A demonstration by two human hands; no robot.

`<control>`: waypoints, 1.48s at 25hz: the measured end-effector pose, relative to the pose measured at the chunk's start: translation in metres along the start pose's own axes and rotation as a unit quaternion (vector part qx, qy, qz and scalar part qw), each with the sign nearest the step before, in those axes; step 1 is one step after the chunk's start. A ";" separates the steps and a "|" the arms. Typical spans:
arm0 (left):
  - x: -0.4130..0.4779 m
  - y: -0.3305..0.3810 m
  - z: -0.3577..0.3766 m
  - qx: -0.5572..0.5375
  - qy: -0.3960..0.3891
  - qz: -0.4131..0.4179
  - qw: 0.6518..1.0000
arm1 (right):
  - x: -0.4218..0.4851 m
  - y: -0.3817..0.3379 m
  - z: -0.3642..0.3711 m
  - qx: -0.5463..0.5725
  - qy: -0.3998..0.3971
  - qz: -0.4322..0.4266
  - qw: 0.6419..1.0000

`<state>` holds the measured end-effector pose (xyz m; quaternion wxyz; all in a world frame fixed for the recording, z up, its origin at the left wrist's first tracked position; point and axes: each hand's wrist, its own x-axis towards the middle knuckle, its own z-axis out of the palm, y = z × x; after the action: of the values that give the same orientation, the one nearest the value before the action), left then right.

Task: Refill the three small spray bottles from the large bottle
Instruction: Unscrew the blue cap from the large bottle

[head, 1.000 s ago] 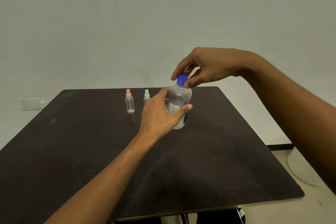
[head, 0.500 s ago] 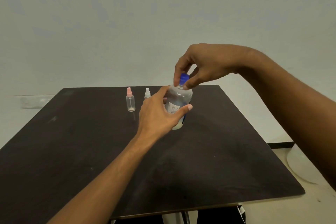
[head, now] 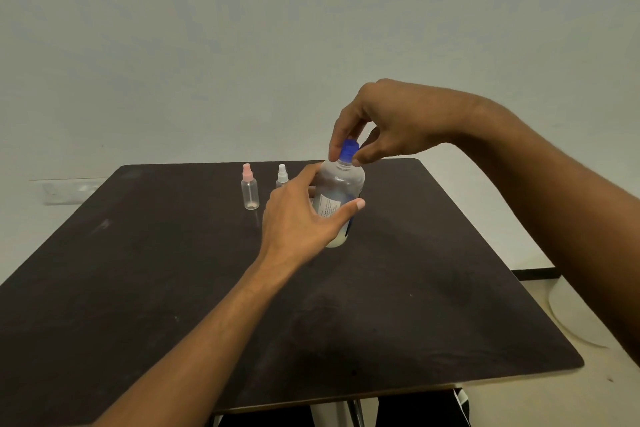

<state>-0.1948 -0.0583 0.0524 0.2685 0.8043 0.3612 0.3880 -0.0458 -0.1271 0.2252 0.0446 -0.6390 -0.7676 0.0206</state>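
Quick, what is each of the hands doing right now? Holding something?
Left hand: closed, holding the large bottle around its body.
Right hand: closed, pinching the blue cap on top of that bottle.

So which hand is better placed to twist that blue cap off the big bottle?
The right hand: its fingers pinch the blue cap from above, while the left hand grips the large bottle round its body, upright on the table. The right probably twists next.
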 end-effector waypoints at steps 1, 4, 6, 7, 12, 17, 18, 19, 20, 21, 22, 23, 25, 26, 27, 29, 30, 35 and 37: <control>0.000 0.000 0.000 -0.002 -0.002 0.001 1.000 | -0.001 0.001 0.001 0.006 0.005 -0.003 1.000; 0.000 -0.001 0.000 -0.008 -0.006 0.000 1.000 | -0.004 0.006 0.004 0.021 0.025 -0.010 0.999; 0.000 -0.001 -0.001 -0.012 -0.009 0.000 1.000 | -0.006 0.010 0.003 0.028 0.042 -0.011 0.999; 0.000 -0.001 -0.001 -0.013 -0.010 -0.001 1.000 | -0.009 0.013 0.002 0.040 0.056 -0.011 0.998; -0.006 -0.011 -0.008 -0.031 -0.001 0.010 0.999 | -0.041 0.040 0.016 0.189 0.166 -0.002 0.968; -0.014 -0.024 -0.019 -0.063 0.010 0.033 0.997 | -0.093 0.076 0.070 0.304 0.259 0.075 0.914; -0.016 -0.026 -0.020 -0.074 0.010 0.032 0.997 | -0.101 0.082 0.081 0.320 0.273 0.091 0.903; -0.019 -0.027 -0.021 -0.083 0.010 0.029 0.996 | -0.107 0.087 0.092 0.342 0.288 0.101 0.889; -0.022 -0.028 -0.021 -0.089 0.011 0.026 0.996 | -0.112 0.091 0.103 0.360 0.303 0.106 0.876; -0.024 -0.031 -0.021 -0.093 0.012 0.024 0.995 | -0.116 0.094 0.112 0.368 0.317 0.109 0.867; -0.027 -0.033 -0.020 -0.093 0.011 0.023 0.995 | -0.119 0.098 0.122 0.367 0.329 0.114 0.863; -0.030 -0.036 -0.019 -0.093 0.008 0.022 0.995 | -0.121 0.101 0.131 0.366 0.336 0.122 0.859; -0.035 -0.041 -0.016 -0.098 0.006 0.020 0.995 | -0.125 0.110 0.148 0.374 0.343 0.148 0.849; -0.037 -0.043 -0.014 -0.102 0.005 0.017 0.995 | -0.127 0.115 0.155 0.380 0.346 0.163 0.842; -0.039 -0.045 -0.013 -0.104 0.006 0.014 0.994 | -0.128 0.120 0.161 0.385 0.347 0.177 0.837; -0.043 -0.049 -0.009 -0.103 0.007 0.011 0.995 | -0.128 0.130 0.174 0.383 0.347 0.197 0.833; -0.045 -0.051 -0.007 -0.102 0.006 0.009 0.995 | -0.129 0.135 0.181 0.380 0.345 0.208 0.833; -0.050 -0.054 0.002 -0.114 -0.012 0.000 0.993 | -0.127 0.155 0.210 0.351 0.318 0.269 0.839; -0.051 -0.052 0.008 -0.119 -0.019 -0.001 0.993 | -0.127 0.162 0.218 0.348 0.313 0.282 0.837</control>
<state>-0.2299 -0.0687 -0.0105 0.3695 0.7734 0.3082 0.4127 0.1144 -0.2164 -0.0116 0.4940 -0.7428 -0.4413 0.0971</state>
